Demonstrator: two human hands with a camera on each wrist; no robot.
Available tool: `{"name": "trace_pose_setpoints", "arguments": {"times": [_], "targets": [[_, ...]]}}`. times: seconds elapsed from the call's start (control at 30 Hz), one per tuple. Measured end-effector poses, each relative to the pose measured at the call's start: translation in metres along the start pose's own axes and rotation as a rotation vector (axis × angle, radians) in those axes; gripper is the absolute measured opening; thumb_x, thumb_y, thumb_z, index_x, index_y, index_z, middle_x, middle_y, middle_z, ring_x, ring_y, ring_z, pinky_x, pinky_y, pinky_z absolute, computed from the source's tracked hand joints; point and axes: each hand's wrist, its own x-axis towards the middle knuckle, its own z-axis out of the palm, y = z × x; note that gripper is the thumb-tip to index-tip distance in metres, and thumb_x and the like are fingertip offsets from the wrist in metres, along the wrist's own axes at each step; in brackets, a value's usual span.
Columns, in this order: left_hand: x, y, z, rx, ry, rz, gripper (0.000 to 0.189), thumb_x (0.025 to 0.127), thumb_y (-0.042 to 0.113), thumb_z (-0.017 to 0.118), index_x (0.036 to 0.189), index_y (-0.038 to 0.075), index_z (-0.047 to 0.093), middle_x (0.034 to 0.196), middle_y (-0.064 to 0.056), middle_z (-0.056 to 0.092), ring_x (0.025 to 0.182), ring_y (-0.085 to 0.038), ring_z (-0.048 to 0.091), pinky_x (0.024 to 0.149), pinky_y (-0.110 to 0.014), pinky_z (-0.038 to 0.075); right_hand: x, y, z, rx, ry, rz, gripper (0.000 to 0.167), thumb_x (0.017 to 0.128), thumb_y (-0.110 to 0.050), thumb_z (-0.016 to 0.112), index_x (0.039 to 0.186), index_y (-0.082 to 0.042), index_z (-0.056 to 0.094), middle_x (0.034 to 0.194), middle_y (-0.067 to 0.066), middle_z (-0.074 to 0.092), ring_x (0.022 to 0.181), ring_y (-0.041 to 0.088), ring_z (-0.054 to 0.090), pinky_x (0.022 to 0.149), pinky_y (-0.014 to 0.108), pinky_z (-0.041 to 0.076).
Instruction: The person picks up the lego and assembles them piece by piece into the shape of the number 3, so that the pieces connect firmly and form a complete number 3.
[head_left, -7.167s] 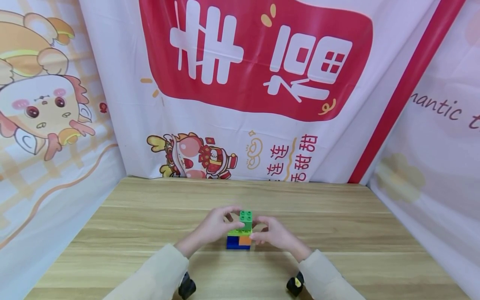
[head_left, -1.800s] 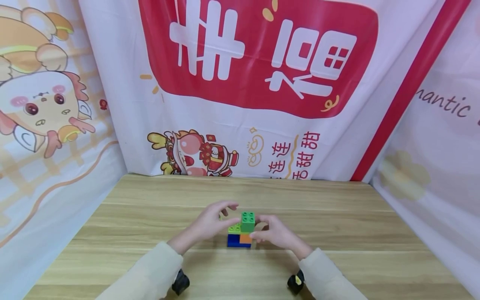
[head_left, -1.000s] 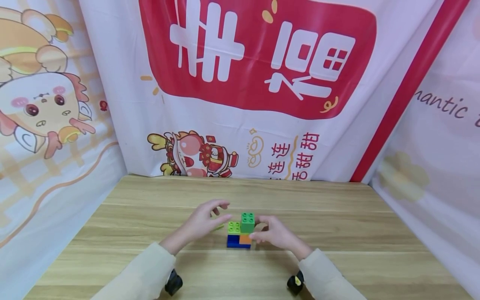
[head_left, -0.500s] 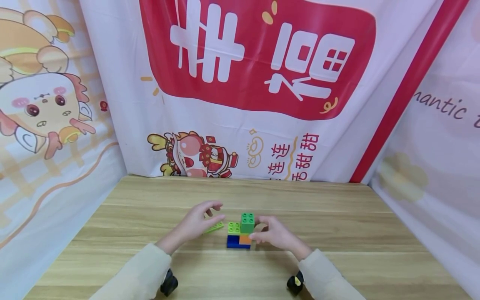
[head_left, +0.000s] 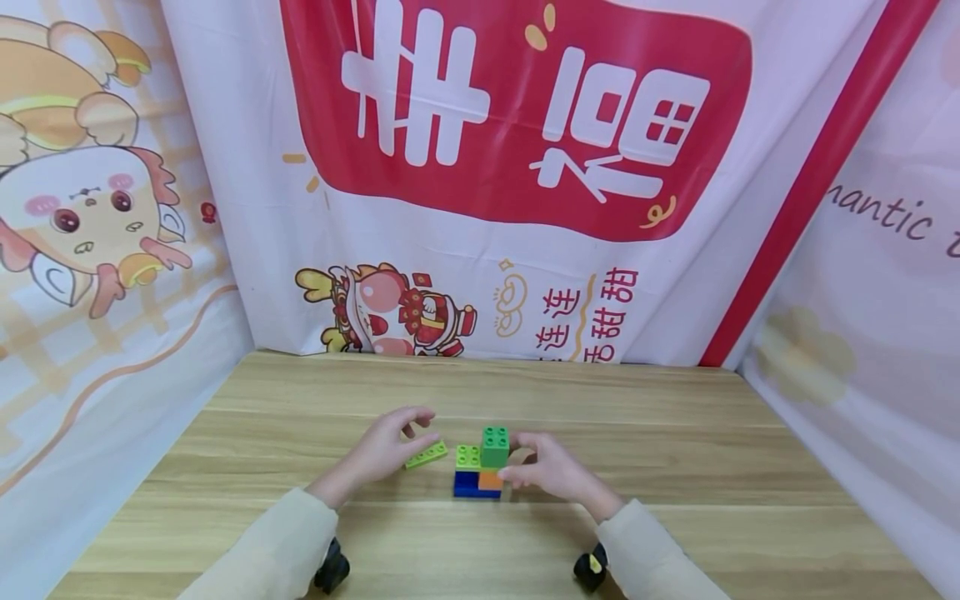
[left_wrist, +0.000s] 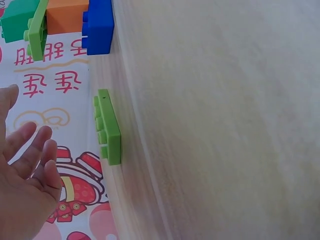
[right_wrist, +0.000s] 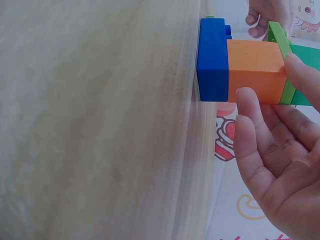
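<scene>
A small stack of toy building bricks stands on the table: a blue brick (right_wrist: 212, 60) at the bottom, an orange brick (right_wrist: 255, 70) on its right part, a lime plate (head_left: 468, 457) above, and a green brick (head_left: 495, 447) on the plate's right end. My right hand (head_left: 551, 467) holds the stack from the right, thumb on the near side at the lime plate, other fingers curled behind. Left of the stack a loose lime brick strip (left_wrist: 107, 127), one row of studs, lies on the table. My left hand (head_left: 384, 446) hovers just beside it, fingers loosely bent and holding nothing.
The wooden table (head_left: 675, 433) ends at a hanging printed cloth (head_left: 480, 250) at the back. More printed cloth hangs at the left and right sides. Dark wrist cameras (head_left: 332, 568) sit under both sleeves.
My left hand has come off the green brick and moved left and slightly down, uncovering the loose lime strip. My right hand has stayed at the stack.
</scene>
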Motion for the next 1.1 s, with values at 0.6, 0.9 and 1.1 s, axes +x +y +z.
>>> {"name": "trace_pose_setpoints", "arguments": {"times": [0.6, 0.9, 1.1], "targets": [[-0.001, -0.011, 0.003, 0.057, -0.01, -0.053, 0.04, 0.085, 0.026, 0.067, 0.12, 0.007, 0.058, 0.11, -0.007, 0.06, 0.089, -0.019, 0.054, 0.074, -0.031, 0.046, 0.001, 0.001, 0.0, 0.005, 0.004, -0.013, 0.036, 0.083, -0.024, 0.069, 0.113, -0.006, 0.06, 0.101, 0.005, 0.058, 0.069, 0.024, 0.06, 0.062, 0.041, 0.051], [-0.001, -0.013, 0.003, 0.092, -0.022, -0.076, 0.042, 0.083, 0.025, 0.069, 0.119, 0.007, 0.059, 0.11, -0.009, 0.06, 0.089, -0.02, 0.055, 0.075, -0.033, 0.047, 0.001, 0.002, 0.0, 0.01, 0.001, -0.021, 0.036, 0.083, -0.024, 0.069, 0.113, -0.006, 0.06, 0.101, 0.005, 0.058, 0.069, 0.024, 0.06, 0.062, 0.041, 0.051], [-0.003, -0.016, 0.003, 0.093, -0.047, -0.089, 0.043, 0.083, 0.026, 0.069, 0.12, 0.007, 0.058, 0.112, -0.008, 0.059, 0.095, -0.021, 0.055, 0.081, -0.039, 0.046, 0.001, 0.003, 0.0, 0.007, 0.001, -0.015, 0.037, 0.083, -0.025, 0.07, 0.113, -0.006, 0.06, 0.101, 0.006, 0.058, 0.069, 0.023, 0.06, 0.062, 0.04, 0.051]]}}
